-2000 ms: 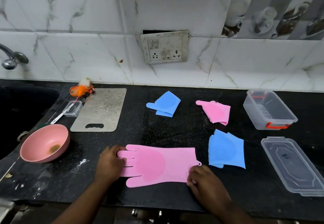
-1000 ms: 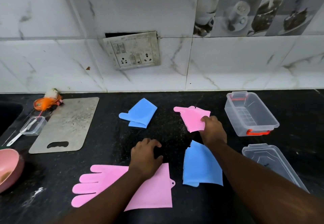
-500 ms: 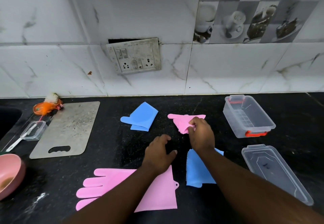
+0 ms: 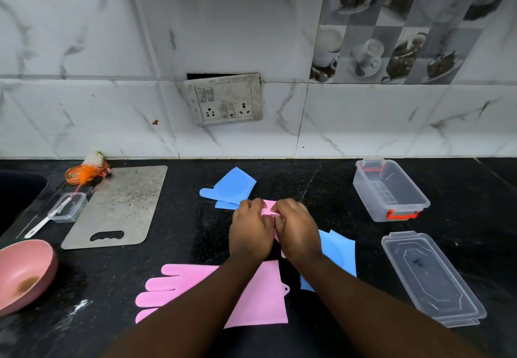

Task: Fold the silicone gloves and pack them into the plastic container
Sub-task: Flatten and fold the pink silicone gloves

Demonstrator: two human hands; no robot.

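Note:
Both hands meet at the middle of the black counter on a folded pink glove (image 4: 269,207), mostly hidden under them. My left hand (image 4: 250,230) and my right hand (image 4: 295,230) each pinch it. A flat pink glove (image 4: 251,299) lies unfolded under my forearms near the front edge. One folded blue glove (image 4: 230,188) rests just behind my hands, another blue glove (image 4: 340,251) lies to the right, partly under my right arm. The clear plastic container (image 4: 390,189) with red clips stands open at the right, its lid (image 4: 430,276) lying in front of it.
A metal cutting board (image 4: 117,206) lies at the left, with a small clear box (image 4: 68,206) and an orange scrubber (image 4: 84,173) beside it. A pink bowl (image 4: 23,273) sits at the front left, the sink (image 4: 16,192) behind it. A tiled wall with a socket plate (image 4: 223,98) backs the counter.
My right hand dragged the folded pink glove from the back toward the centre. My left hand left the flat pink glove and joined it on the folded one.

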